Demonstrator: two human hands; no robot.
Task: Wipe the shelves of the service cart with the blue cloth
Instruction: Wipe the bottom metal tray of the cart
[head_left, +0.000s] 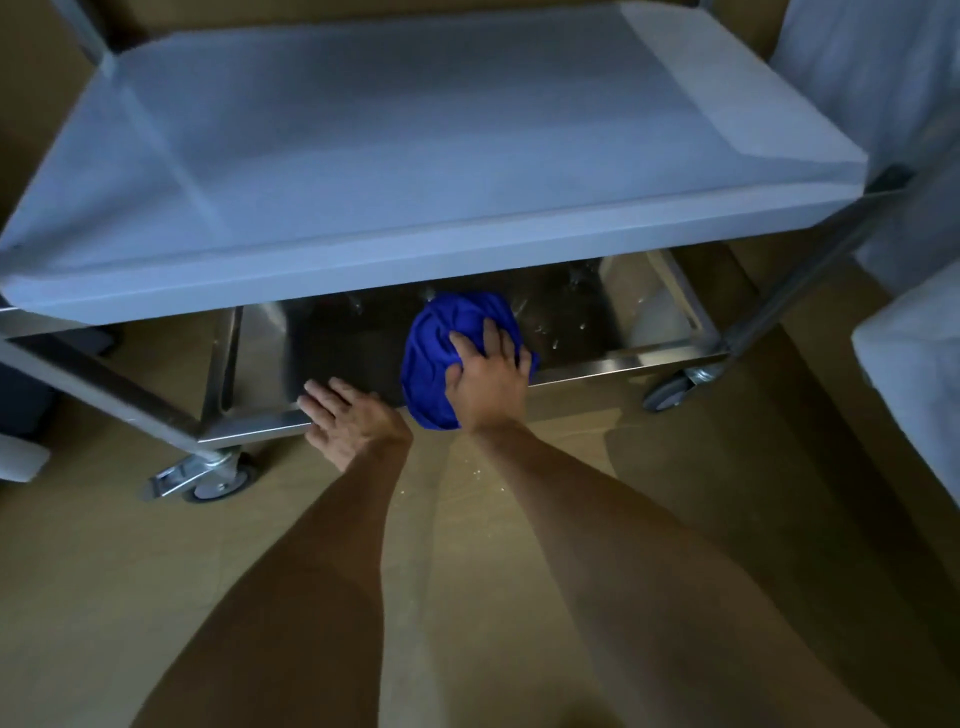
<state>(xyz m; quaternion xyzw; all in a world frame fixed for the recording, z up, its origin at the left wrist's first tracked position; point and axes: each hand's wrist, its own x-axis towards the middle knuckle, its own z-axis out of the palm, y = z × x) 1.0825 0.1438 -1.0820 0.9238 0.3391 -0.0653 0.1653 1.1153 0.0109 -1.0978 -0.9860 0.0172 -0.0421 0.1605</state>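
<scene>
A steel service cart stands in front of me, its pale upper shelf (395, 156) filling the top of the view. The bottom shelf (337, 348) is shiny metal with wet spots at its right side. A bunched blue cloth (436, 343) lies on the bottom shelf and hangs over its front rim. My right hand (488, 379) presses flat on the cloth with fingers spread. My left hand (348, 415) rests with straight fingers on the shelf's front rim (623, 364), just left of the cloth. The back of the bottom shelf is hidden under the upper shelf.
The cart rolls on caster wheels, one at front left (218, 480) and one at front right (675, 389). Slanted steel legs (800, 280) frame the right side. White covered furniture (909, 338) stands close on the right. Small white flecks lie on the brown floor (483, 473).
</scene>
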